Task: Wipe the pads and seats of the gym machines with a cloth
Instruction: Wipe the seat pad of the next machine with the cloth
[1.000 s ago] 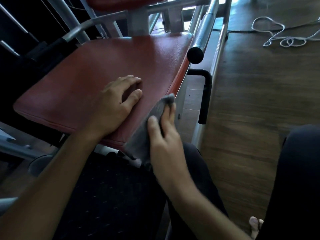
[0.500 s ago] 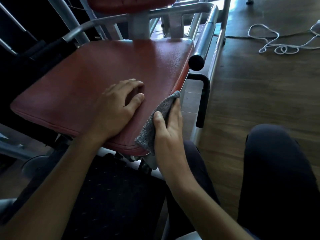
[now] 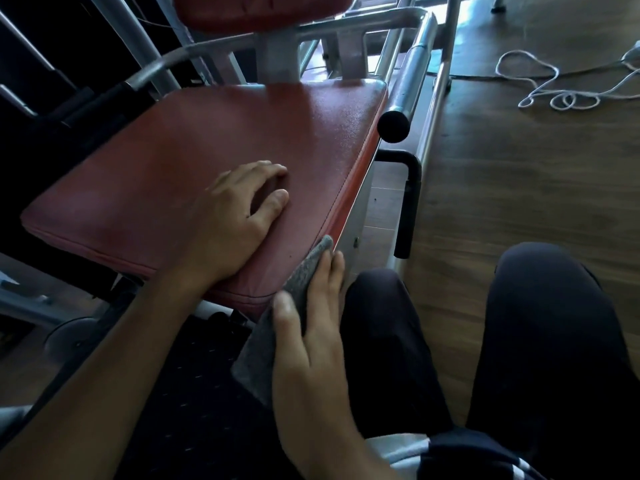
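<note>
A dark wooden floor (image 3: 519, 209) stretches away to the right of our right hand (image 3: 311, 348) and beyond it. The red seat (image 3: 194, 143) of the machine, tilted and glossy, spreads under our left hand (image 3: 235, 216) and well past it on the far and left sides. Our legs (image 3: 547, 323) in dark trousers rise just to the right of the right hand. A second red pad (image 3: 259, 10) sits far ahead of the left hand, above the grey frame tube (image 3: 412, 74). The left hand rests palm down on the seat near its close edge, fingers loosely spread and slightly bent, holding nothing. The right hand lies flat with straight fingers on the grey cloth (image 3: 301, 275), thumb laid on it too, pressing it against the seat's near right corner. The cloth's upper tip shows past our fingertips and its lower end hangs below the palm. A black-sleeved handle (image 3: 408, 209) stands ahead of the right hand and to its right. A white cord (image 3: 568, 100) lies coiled on the floor far off that way, and a round black end cap (image 3: 393, 126) sits beside the seat's right edge.
</note>
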A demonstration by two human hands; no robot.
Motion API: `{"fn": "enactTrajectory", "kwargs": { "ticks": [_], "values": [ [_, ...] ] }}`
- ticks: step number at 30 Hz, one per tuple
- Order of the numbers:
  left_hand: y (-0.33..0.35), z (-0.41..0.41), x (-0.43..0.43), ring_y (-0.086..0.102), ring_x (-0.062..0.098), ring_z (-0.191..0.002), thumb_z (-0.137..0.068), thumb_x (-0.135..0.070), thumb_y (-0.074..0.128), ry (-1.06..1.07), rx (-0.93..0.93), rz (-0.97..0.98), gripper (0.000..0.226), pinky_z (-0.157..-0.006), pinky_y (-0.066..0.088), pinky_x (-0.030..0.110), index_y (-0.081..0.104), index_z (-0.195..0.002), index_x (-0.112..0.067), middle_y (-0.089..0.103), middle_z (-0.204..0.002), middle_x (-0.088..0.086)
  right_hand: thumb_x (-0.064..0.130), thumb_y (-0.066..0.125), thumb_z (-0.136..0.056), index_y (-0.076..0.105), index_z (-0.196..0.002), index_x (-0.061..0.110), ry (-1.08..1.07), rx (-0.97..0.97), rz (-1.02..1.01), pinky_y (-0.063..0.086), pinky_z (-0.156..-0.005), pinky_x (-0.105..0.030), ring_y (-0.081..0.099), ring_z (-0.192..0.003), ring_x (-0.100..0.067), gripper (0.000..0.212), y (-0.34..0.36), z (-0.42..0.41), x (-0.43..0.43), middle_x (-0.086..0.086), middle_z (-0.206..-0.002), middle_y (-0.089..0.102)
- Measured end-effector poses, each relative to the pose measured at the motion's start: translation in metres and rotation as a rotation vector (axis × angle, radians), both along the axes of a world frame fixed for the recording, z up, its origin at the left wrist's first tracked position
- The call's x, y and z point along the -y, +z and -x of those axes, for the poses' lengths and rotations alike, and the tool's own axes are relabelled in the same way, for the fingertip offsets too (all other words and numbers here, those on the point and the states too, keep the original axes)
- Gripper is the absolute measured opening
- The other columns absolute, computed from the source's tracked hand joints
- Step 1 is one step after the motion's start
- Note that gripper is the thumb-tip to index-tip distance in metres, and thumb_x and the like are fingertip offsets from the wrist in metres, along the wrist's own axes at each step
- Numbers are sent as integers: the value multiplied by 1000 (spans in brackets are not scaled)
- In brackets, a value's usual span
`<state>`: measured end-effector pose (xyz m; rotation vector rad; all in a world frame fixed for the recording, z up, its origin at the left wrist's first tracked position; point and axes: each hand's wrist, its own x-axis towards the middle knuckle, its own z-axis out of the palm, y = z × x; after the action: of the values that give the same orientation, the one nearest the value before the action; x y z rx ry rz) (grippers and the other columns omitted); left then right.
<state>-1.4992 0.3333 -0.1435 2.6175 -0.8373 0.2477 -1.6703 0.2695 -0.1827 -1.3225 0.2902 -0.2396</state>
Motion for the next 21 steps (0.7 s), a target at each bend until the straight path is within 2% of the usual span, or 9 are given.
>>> {"fn": "enactTrajectory", "kwargs": {
  "ticks": [2,5,8,10,13,15,16,19,21],
  "values": [
    [0,1,0,48,16,-131,-88,-57,35,4,-5,1,58,-113,35,38,56,-136,-31,54,-143,-7,37,38,-104,2,-154,37,-21,2,14,0,-98,9,-9,-128,32,62,-3,-23,16,30,-158,-12],
    [1,2,2,48,15,-130,-88,-56,37,9,-9,-6,56,-111,35,35,55,-135,-32,54,-142,-9,42,38,-103,7,-156,38,-75,-12,24,11,-104,0,1,-115,39,61,-1,-53,38,27,-160,-3],
    [3,3,3,47,17,-129,-89,-54,36,10,-1,-16,55,-111,35,36,54,-136,-31,54,-142,-8,42,39,-103,6,-153,44,-42,-14,66,8,-96,8,-1,-122,38,61,-5,-22,23,34,-157,-4],
    [3,3,4,47,17,-130,-88,-55,35,9,-3,-16,57,-112,34,37,54,-136,-31,53,-143,-7,41,38,-103,4,-152,47,-9,-7,49,4,-97,9,-6,-127,34,60,-4,-8,15,37,-155,-8],
    [2,3,3,46,16,-132,-87,-57,33,7,-14,-18,59,-113,34,39,53,-137,-32,52,-143,-8,40,36,-104,8,-155,38,-22,3,33,6,-111,-8,-4,-132,26,58,-2,-42,37,27,-160,-5],
    [2,1,4,46,16,-131,-89,-53,36,8,-5,-29,55,-112,33,35,54,-137,-31,53,-143,-7,40,35,-105,11,-156,36,-61,-15,39,11,-114,-15,2,-126,30,57,3,-58,48,26,-161,-1],
    [2,1,5,47,16,-131,-90,-51,37,8,0,-28,54,-111,32,33,54,-136,-30,53,-142,-7,39,35,-105,11,-155,38,-59,-11,46,12,-113,-13,3,-124,33,56,3,-51,44,28,-160,0],
    [1,2,4,49,18,-129,-88,-54,36,-1,9,-13,57,-111,33,35,56,-135,-29,55,-141,-5,35,37,-105,7,-151,46,5,43,37,4,-107,3,-2,-131,31,56,-1,-10,22,34,-157,-3],
    [1,1,4,49,18,-130,-87,-56,34,-2,5,-3,59,-112,35,39,55,-135,-30,55,-141,-6,37,37,-105,7,-152,44,22,52,12,4,-107,0,-4,-133,28,56,-4,-15,24,31,-158,-5]
  ]
}}
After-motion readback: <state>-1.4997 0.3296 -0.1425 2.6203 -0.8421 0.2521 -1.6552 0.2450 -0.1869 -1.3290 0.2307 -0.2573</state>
